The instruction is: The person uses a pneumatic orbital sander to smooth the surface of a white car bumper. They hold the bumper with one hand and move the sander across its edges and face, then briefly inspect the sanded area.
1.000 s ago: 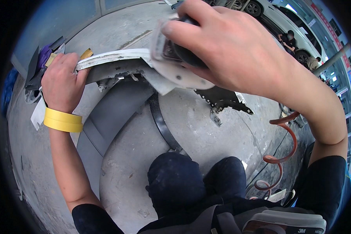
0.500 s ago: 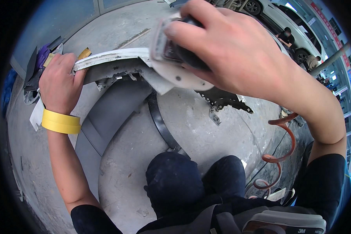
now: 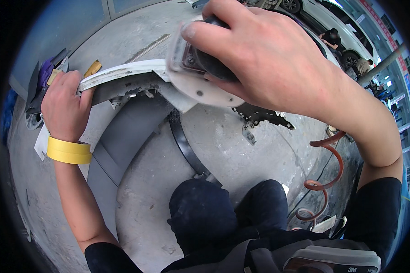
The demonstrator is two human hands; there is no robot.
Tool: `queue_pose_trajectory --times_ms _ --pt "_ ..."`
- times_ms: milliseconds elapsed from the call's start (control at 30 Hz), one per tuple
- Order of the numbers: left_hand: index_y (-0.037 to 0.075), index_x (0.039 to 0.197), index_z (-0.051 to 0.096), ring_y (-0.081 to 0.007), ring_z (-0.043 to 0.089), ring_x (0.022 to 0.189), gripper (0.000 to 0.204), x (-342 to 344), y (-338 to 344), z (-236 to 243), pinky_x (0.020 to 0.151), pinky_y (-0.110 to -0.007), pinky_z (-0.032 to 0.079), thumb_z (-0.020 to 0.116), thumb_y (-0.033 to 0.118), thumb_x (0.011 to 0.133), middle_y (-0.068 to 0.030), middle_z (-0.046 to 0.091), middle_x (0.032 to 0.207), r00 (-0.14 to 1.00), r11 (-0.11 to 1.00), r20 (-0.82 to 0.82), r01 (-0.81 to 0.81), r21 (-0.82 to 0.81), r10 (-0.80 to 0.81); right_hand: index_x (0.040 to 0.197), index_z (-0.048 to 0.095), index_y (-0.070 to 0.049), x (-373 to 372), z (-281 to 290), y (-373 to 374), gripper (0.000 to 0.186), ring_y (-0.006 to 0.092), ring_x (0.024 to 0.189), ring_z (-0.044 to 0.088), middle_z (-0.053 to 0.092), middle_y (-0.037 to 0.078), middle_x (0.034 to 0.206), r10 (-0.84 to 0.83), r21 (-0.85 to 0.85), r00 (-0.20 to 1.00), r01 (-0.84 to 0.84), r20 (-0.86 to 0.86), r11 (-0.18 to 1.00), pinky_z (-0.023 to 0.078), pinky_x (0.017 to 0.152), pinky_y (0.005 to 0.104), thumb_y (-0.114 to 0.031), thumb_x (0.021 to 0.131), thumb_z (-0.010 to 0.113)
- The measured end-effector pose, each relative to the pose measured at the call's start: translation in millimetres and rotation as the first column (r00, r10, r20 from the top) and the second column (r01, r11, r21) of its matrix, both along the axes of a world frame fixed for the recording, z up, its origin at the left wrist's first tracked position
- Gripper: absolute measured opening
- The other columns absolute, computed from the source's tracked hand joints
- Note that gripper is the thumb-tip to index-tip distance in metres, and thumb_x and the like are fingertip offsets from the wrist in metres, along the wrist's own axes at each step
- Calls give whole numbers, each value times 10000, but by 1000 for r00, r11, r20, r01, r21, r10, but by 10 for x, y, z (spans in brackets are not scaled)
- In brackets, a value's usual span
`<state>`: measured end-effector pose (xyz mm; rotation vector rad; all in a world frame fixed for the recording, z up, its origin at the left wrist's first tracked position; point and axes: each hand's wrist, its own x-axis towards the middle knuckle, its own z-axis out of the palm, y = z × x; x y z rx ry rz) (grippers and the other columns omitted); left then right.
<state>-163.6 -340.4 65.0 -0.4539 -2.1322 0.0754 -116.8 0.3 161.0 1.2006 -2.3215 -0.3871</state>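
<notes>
A curved car body panel [image 3: 123, 70] with a white edge and a grey, chipped underside arches across the upper left. My left hand [image 3: 66, 107] is closed round its left end, fingers over the rim. A roll of yellow tape [image 3: 69, 151] circles my left wrist. My right hand [image 3: 271, 59] grips the dark top of a sander [image 3: 209, 93], fingers wrapped over it. Its pale pad, with holes in it, lies over the panel's edge at the right; whether the pad's face touches the panel is hidden. A wide grey curved part [image 3: 123, 141] slopes down below the panel.
A coiled orange air hose [image 3: 325, 182] hangs at the right below my forearm. A black strip [image 3: 183, 143] and a jagged black piece [image 3: 264, 116] lie ahead of my knees. Scraps [image 3: 48, 75] are heaped at far left. Beyond, a person [image 3: 331, 38] is beside a white car [image 3: 348, 27].
My right hand and the sander have shifted slightly left along the panel's edge. My left hand and the panel's end have moved a little left and down. Both grips stay the same.
</notes>
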Motion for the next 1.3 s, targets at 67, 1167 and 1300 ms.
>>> queue_pose_trajectory --times_ms 67,1167,1300 --pt "47 827 590 -336 621 811 225 2 -8 -11 685 -432 499 741 212 847 -124 625 810 1000 1000 -13 9 6 -9 1212 567 -73 32 -37 84 476 358 924 684 565 168 1152 -25 -12 999 25 -27 1000 584 746 425 -149 795 784" --pt "49 845 604 -343 624 835 219 16 9 -38 702 -434 505 740 220 845 -121 646 840 1000 1000 -15 15 21 -15 1312 554 -85 218 -185 188 599 396 965 671 568 174 1215 -172 -181 985 174 26 968 575 796 448 -199 801 845" --pt "49 842 599 -340 624 844 213 27 -3 -54 708 -431 506 735 213 847 -119 643 848 1000 1000 -13 5 30 -5 1343 552 -86 327 -321 610 623 394 1033 659 560 183 1274 -297 -260 955 288 6 922 575 850 438 -193 805 847"
